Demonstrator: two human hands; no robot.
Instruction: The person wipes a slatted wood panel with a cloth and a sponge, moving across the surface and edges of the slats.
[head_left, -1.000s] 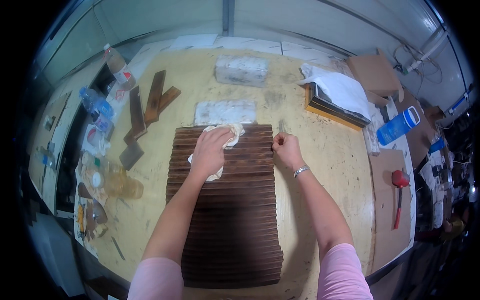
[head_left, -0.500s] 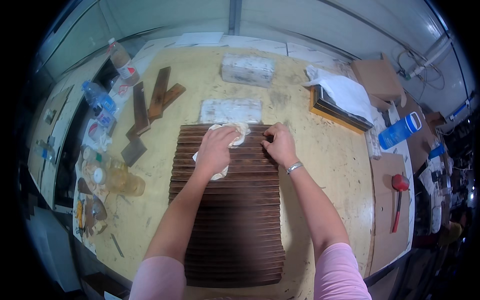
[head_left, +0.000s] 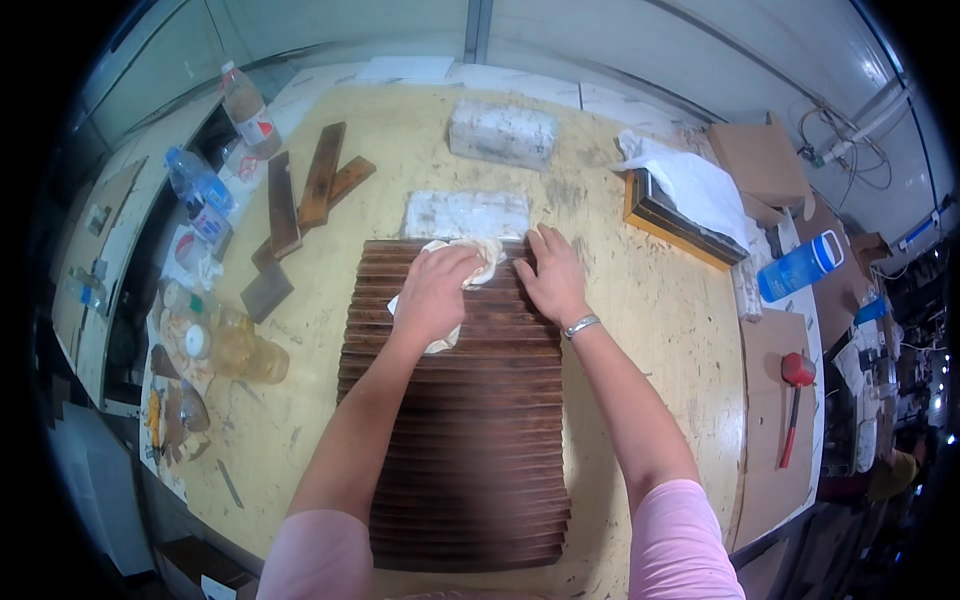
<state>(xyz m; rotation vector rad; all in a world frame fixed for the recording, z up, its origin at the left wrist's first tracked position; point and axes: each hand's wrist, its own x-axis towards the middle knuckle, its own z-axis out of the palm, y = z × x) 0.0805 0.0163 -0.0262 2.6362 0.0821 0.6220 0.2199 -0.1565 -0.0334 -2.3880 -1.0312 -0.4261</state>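
Note:
A dark brown ribbed wooden panel point(head_left: 465, 410) lies flat before me, its slats running crosswise. My left hand point(head_left: 433, 295) is closed over a crumpled off-white cloth point(head_left: 484, 262) and presses it on the far part of the panel. Beside it, my right hand point(head_left: 552, 275) rests at the panel's far right edge with fingers spread and holds nothing. Just beyond the far edge sits a white, stained block point(head_left: 466, 214). A silver bracelet is on my right wrist.
Dark wooden pieces point(head_left: 322, 175) lie at the far left. Bottles, including one with yellowish liquid point(head_left: 255, 357), line the left side. Another wrapped block point(head_left: 502, 134) stands farther back. On the right are a black-and-yellow box point(head_left: 680, 222) under white cloth, a blue bottle point(head_left: 795, 268) and a red mallet point(head_left: 797, 370).
My right hand's fingers have uncurled and reached slightly farther along the panel's right edge. The left hand stays on the cloth in nearly the same place. The view has shifted slightly.

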